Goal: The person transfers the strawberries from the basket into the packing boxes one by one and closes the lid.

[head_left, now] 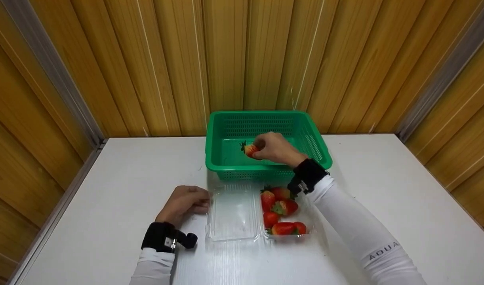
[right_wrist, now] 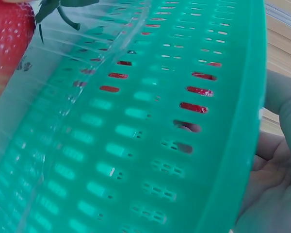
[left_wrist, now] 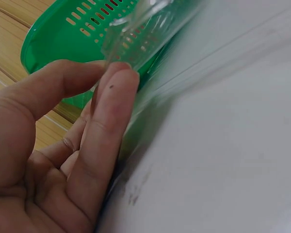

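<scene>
My right hand (head_left: 274, 147) is over the green basket (head_left: 328, 161) and pinches a strawberry (head_left: 251, 150), its leafy cap pointing left. In the right wrist view, the basket wall partly hides that hand (right_wrist: 276, 165), and red shows through the slots. The clear plastic clamshell box (head_left: 234, 215) lies opened flat in front of the basket. Its lid half is on the left; several strawberries (head_left: 286, 207) sit in the right half. At the lid's left edge is my left hand (head_left: 184, 202); in the left wrist view its thumb and fingertips pinch the clear plastic (left_wrist: 136, 34).
A white table (head_left: 123, 178) carries the basket and the box. Behind it stands a wood-patterned panel wall (head_left: 178, 67), with similar panels on both sides. The basket's far rim is close to the back wall.
</scene>
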Action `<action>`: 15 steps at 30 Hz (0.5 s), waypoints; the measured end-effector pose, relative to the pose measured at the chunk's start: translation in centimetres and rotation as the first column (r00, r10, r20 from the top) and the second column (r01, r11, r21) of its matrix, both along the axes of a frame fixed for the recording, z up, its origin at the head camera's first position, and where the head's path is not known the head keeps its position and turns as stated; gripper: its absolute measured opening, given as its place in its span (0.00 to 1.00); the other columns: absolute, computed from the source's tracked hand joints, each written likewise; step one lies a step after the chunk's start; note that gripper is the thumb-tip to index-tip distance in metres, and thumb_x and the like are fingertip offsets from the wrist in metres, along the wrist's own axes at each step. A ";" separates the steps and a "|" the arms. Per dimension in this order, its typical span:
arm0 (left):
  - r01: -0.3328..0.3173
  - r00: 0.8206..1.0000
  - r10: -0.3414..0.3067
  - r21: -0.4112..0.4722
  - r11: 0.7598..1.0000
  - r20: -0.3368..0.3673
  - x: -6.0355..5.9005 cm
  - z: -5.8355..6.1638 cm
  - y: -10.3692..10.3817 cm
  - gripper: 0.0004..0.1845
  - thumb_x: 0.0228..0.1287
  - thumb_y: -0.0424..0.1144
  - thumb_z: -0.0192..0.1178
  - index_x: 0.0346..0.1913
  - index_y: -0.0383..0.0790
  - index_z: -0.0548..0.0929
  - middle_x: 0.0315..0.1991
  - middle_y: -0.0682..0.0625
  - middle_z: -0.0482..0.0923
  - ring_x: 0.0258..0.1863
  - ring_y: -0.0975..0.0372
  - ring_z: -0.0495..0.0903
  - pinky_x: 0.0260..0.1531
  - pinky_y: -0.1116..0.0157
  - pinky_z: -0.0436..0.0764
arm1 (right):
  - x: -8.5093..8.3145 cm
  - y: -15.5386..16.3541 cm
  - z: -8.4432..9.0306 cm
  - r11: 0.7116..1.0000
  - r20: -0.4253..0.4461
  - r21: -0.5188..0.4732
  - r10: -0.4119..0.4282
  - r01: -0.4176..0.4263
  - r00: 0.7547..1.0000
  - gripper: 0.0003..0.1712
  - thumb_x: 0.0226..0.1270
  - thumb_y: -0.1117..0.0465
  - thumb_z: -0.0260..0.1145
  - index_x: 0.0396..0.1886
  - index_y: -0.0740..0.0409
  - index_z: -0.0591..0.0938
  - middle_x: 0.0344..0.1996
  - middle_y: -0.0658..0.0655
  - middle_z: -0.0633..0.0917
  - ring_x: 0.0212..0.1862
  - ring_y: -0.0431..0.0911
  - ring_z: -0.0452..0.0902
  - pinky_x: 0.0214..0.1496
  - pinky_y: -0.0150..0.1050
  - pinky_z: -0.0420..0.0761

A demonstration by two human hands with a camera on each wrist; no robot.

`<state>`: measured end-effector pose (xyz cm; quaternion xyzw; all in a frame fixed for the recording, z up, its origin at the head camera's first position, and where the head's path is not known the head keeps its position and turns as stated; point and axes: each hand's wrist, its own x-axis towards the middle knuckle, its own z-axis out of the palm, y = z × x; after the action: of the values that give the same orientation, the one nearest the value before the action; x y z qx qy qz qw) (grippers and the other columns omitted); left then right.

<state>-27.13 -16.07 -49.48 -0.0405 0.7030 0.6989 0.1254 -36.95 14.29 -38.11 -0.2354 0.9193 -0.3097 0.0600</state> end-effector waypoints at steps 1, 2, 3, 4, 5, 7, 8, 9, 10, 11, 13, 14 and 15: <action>0.000 1.000 0.000 -0.001 1.000 -0.002 0.0 0.0 0.0 0.12 0.66 0.32 0.71 0.46 0.25 0.86 0.36 0.39 0.85 0.32 0.57 0.88 0.37 0.64 0.91 | 0.0 0.1 0.0 1.000 -0.001 -0.003 -0.002 0.002 1.000 0.21 0.71 0.64 0.73 0.60 0.68 0.84 0.53 0.65 0.86 0.53 0.56 0.81 0.57 0.49 0.86; 0.000 1.000 0.000 -0.003 1.000 -0.005 0.0 0.0 0.0 0.12 0.66 0.32 0.71 0.45 0.25 0.86 0.36 0.39 0.85 0.32 0.57 0.87 0.37 0.64 0.91 | 0.1 0.2 0.0 1.000 -0.004 -0.004 -0.003 0.003 1.000 0.21 0.71 0.64 0.73 0.60 0.68 0.84 0.54 0.65 0.86 0.53 0.55 0.81 0.57 0.49 0.86; 0.001 1.000 -0.001 -0.005 1.000 -0.007 0.0 -0.1 0.0 0.11 0.66 0.32 0.71 0.45 0.25 0.86 0.36 0.39 0.85 0.32 0.57 0.87 0.37 0.64 0.91 | 0.1 0.3 0.1 1.000 -0.004 -0.006 -0.006 0.005 1.000 0.22 0.71 0.64 0.73 0.61 0.68 0.84 0.54 0.65 0.86 0.53 0.56 0.81 0.58 0.50 0.86; 0.002 1.000 -0.002 -0.006 1.000 -0.010 0.0 -0.1 0.0 0.11 0.66 0.32 0.71 0.45 0.25 0.87 0.36 0.39 0.85 0.32 0.57 0.87 0.37 0.64 0.91 | 0.2 0.4 0.1 1.000 -0.002 -0.008 -0.009 0.009 1.000 0.22 0.71 0.64 0.73 0.61 0.68 0.84 0.55 0.65 0.86 0.54 0.56 0.81 0.58 0.50 0.86; 0.003 1.000 -0.003 -0.006 1.000 -0.012 0.0 -0.1 0.0 0.11 0.66 0.32 0.71 0.44 0.25 0.87 0.35 0.39 0.85 0.32 0.57 0.87 0.37 0.64 0.91 | 0.3 0.5 0.2 1.000 0.002 -0.011 -0.012 0.012 1.000 0.22 0.71 0.64 0.73 0.61 0.67 0.83 0.55 0.65 0.86 0.54 0.56 0.81 0.59 0.50 0.86; 0.004 1.000 -0.004 -0.003 1.000 -0.015 0.0 -0.1 -0.1 0.11 0.66 0.32 0.71 0.45 0.25 0.87 0.35 0.39 0.85 0.33 0.57 0.87 0.37 0.63 0.91 | 0.4 0.7 0.3 1.000 0.005 -0.018 -0.014 0.014 1.000 0.22 0.71 0.64 0.73 0.62 0.67 0.83 0.56 0.65 0.85 0.54 0.56 0.81 0.59 0.50 0.85; 0.005 1.000 -0.005 0.001 1.000 -0.016 0.0 -0.1 -0.1 0.11 0.66 0.31 0.71 0.45 0.25 0.87 0.35 0.39 0.85 0.33 0.56 0.87 0.37 0.63 0.91 | 0.5 0.8 0.4 1.000 0.001 -0.020 -0.016 0.016 1.000 0.22 0.71 0.65 0.73 0.62 0.67 0.83 0.56 0.65 0.85 0.55 0.57 0.81 0.60 0.51 0.85; 0.005 1.000 -0.005 0.004 1.000 -0.015 0.0 -0.1 -0.1 0.11 0.66 0.31 0.71 0.45 0.25 0.86 0.36 0.39 0.85 0.33 0.56 0.87 0.37 0.63 0.91 | 0.6 0.9 0.4 1.000 -0.003 -0.023 -0.017 0.017 1.000 0.22 0.71 0.65 0.73 0.61 0.67 0.83 0.56 0.66 0.85 0.55 0.57 0.81 0.60 0.51 0.85; 0.006 1.000 -0.006 0.006 1.000 -0.014 0.0 -0.1 -0.2 0.11 0.66 0.31 0.70 0.45 0.24 0.86 0.36 0.38 0.85 0.33 0.56 0.87 0.37 0.63 0.91 | 0.6 1.1 0.4 1.000 -0.008 -0.026 -0.016 0.016 1.000 0.22 0.71 0.65 0.73 0.61 0.68 0.83 0.56 0.66 0.85 0.55 0.57 0.81 0.60 0.51 0.85; 0.006 1.000 -0.006 0.010 1.000 -0.012 -0.1 -0.1 -0.2 0.11 0.66 0.31 0.70 0.45 0.24 0.86 0.36 0.38 0.85 0.33 0.56 0.87 0.37 0.63 0.91 | 0.7 1.2 0.4 0.999 -0.014 -0.030 -0.015 0.014 1.000 0.22 0.71 0.65 0.73 0.61 0.68 0.83 0.55 0.66 0.85 0.55 0.57 0.81 0.60 0.51 0.85; 0.006 1.000 -0.006 0.014 1.000 -0.006 -0.1 -0.1 -0.2 0.11 0.66 0.31 0.70 0.45 0.24 0.86 0.36 0.39 0.85 0.33 0.57 0.87 0.37 0.64 0.91 | 0.8 1.5 0.5 0.999 -0.031 -0.033 -0.014 0.013 0.999 0.22 0.71 0.65 0.73 0.61 0.69 0.83 0.55 0.66 0.86 0.55 0.57 0.82 0.61 0.51 0.85; 0.006 1.000 -0.005 0.016 1.000 -0.005 -0.1 -0.2 -0.2 0.11 0.66 0.31 0.70 0.45 0.24 0.86 0.36 0.39 0.85 0.33 0.57 0.87 0.37 0.64 0.91 | 0.9 1.6 0.5 0.999 -0.037 -0.035 -0.015 0.014 0.999 0.22 0.71 0.65 0.73 0.61 0.69 0.83 0.54 0.66 0.86 0.55 0.57 0.82 0.61 0.51 0.85; 0.005 1.000 -0.005 0.017 1.000 -0.002 -0.1 -0.2 -0.2 0.11 0.65 0.31 0.70 0.45 0.24 0.86 0.36 0.39 0.85 0.32 0.57 0.87 0.37 0.64 0.91 | 0.9 1.7 0.6 0.999 -0.040 -0.039 -0.015 0.013 0.999 0.22 0.71 0.64 0.73 0.61 0.69 0.83 0.54 0.66 0.86 0.55 0.57 0.82 0.60 0.51 0.85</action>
<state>-27.26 -16.31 -49.68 -0.0370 0.6973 0.7045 0.1266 -36.02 16.01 -37.53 -0.2363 0.9157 -0.3230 0.0349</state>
